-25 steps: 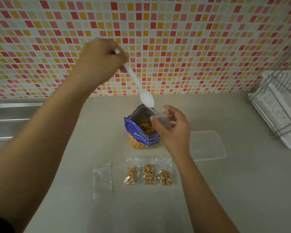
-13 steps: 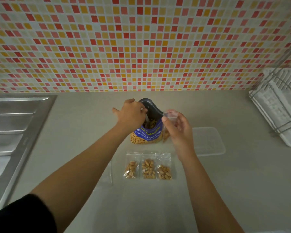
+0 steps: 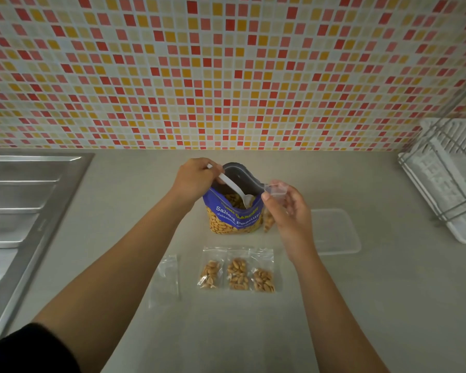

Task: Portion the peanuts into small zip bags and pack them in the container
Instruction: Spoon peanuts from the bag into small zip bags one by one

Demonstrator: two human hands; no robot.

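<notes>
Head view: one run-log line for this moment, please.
left hand: holds spoon in peanut bag | right hand: pinches part-filled zip bag | filled bags: three | container: no bags yet

Glossy clear plastic zip bags (image 3: 237,270), matt grey counter (image 3: 361,305), brushed metal sink (image 3: 24,211), white plastic spoon (image 3: 233,187).

On my feed both bare forearms reach forward and angle in toward each other, left hand (image 3: 195,179) curled knuckles-up round a white spoon (image 3: 233,187), right hand (image 3: 289,211) just beside it pinching a small zip bag (image 3: 276,189) between thumb and fingertips.
</notes>
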